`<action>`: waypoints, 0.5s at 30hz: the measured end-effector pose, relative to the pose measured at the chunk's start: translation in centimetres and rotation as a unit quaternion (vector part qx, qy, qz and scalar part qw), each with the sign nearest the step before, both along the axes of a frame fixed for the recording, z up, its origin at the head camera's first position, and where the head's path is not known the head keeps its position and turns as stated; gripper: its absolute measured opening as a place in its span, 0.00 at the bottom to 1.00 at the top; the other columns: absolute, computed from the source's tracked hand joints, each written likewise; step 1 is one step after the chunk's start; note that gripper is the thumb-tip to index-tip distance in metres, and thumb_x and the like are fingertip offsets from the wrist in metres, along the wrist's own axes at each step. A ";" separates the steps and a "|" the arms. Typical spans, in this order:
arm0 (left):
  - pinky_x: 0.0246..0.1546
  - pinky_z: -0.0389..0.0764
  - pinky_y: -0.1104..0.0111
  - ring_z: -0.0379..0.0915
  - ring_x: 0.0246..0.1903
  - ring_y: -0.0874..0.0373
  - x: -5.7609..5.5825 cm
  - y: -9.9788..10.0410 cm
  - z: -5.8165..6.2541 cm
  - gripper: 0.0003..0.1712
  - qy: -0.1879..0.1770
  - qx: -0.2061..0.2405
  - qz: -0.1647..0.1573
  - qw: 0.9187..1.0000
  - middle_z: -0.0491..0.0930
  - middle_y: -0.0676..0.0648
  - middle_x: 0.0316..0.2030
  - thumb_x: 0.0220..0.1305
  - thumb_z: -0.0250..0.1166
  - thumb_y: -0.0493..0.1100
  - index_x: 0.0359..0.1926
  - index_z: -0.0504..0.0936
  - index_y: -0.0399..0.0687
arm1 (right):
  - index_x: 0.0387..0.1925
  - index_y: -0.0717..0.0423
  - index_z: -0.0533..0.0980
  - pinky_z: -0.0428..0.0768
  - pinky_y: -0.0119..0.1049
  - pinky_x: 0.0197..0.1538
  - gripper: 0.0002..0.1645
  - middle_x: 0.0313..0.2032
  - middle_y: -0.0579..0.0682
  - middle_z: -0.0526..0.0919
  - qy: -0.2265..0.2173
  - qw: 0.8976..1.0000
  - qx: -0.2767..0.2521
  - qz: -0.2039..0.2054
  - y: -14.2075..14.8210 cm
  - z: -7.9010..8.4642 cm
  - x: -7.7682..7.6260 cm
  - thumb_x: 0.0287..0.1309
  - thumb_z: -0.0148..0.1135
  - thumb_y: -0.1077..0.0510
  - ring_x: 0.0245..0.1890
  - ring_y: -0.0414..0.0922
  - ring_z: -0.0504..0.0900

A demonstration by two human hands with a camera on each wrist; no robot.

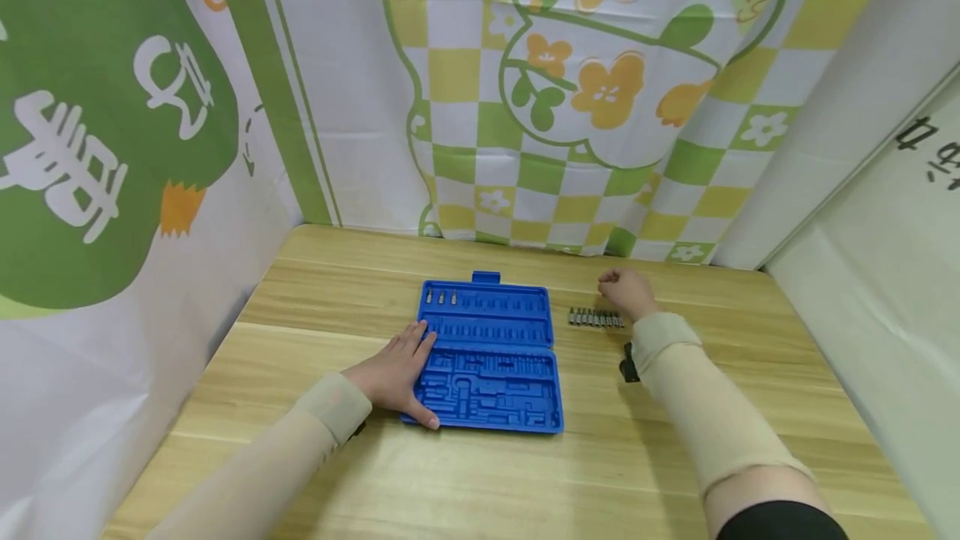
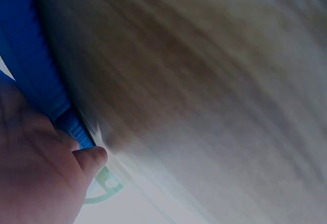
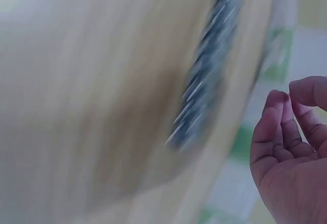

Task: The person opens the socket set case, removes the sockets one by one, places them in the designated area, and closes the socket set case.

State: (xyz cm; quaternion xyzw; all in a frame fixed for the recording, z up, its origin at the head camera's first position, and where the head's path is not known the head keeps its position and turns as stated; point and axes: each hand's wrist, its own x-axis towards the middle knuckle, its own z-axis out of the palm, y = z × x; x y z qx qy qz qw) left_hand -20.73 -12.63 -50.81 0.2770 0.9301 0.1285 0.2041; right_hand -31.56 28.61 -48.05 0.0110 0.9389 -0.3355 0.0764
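Observation:
An open blue plastic tool case [image 1: 487, 340] lies on the table, its moulded slots facing up. Three small metal screwdriver bits [image 1: 442, 297] sit at the left end of its upper row. My left hand [image 1: 393, 369] rests on the case's left edge with fingers spread and the thumb near the bottom corner; in the left wrist view it touches the blue rim [image 2: 43, 76]. To the right of the case is a row of several metal bits [image 1: 596, 317], blurred in the right wrist view. My right hand [image 1: 628, 292] hovers just beyond that row, fingers loosely bent, with nothing visible between fingertips and thumb.
The wooden table [image 1: 480, 482] ends at a patterned curtain [image 1: 510, 215] at the back, with white cloth on both sides. A black strap piece [image 1: 629, 363] shows beside my right wrist.

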 end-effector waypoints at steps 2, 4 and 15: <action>0.77 0.43 0.47 0.30 0.79 0.36 0.1 -0.1 0.0 0.82 0.000 0.000 0.003 1.000 0.35 0.29 0.80 0.44 0.77 0.76 0.81 0.43 0.31 | 0.58 0.74 0.75 0.80 0.53 0.54 0.21 0.54 0.70 0.80 -0.004 1.000 -0.026 0.010 -2.6 0.7 -0.7 0.75 0.52 0.61 0.54 0.63 0.80; 0.77 0.43 0.47 0.30 0.79 0.36 0.2 -0.3 0.0 0.82 -0.002 0.001 0.006 1.000 0.35 0.29 0.80 0.44 0.77 0.76 0.81 0.43 0.31 | 0.59 0.73 0.75 0.81 0.51 0.54 0.21 0.55 0.69 0.80 -0.014 0.998 -0.054 0.024 -5.5 1.3 -1.2 0.76 0.52 0.61 0.55 0.62 0.80; 0.77 0.45 0.48 0.33 0.79 0.36 0.4 0.0 0.6 0.82 0.007 -0.007 0.000 1.000 0.38 0.28 0.79 0.43 0.76 0.77 0.80 0.46 0.31 | 0.45 0.66 0.82 0.76 0.40 0.42 0.12 0.36 0.55 0.84 0.004 0.995 -0.063 0.081 -16.7 2.4 -1.9 0.70 0.57 0.61 0.37 0.49 0.79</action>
